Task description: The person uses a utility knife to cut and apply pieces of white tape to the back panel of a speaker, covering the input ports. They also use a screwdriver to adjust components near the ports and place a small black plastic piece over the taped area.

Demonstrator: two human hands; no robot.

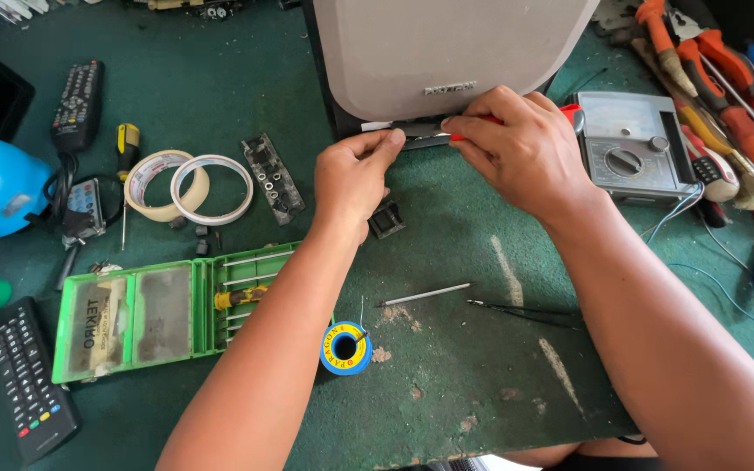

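Observation:
A grey speaker box (pixel 447 52) stands at the back of the green work mat. My right hand (pixel 521 153) grips a red-handled screwdriver (pixel 569 112) laid sideways, its metal shaft pointing left along the speaker's bottom edge. My left hand (pixel 355 174) pinches the shaft's tip end at that edge. A small black part (pixel 387 218) lies on the mat just below my left hand.
A grey analog multimeter (pixel 630 144) sits right of the speaker, with pliers and screwdrivers (pixel 726 78) beyond. Two tape rolls (pixel 189 185), a green screwdriver case (pixel 159 310), a solder spool (pixel 346 347), tweezers (pixel 521 310), a loose metal shaft (pixel 425 294) and remotes (pixel 32 379) lie around.

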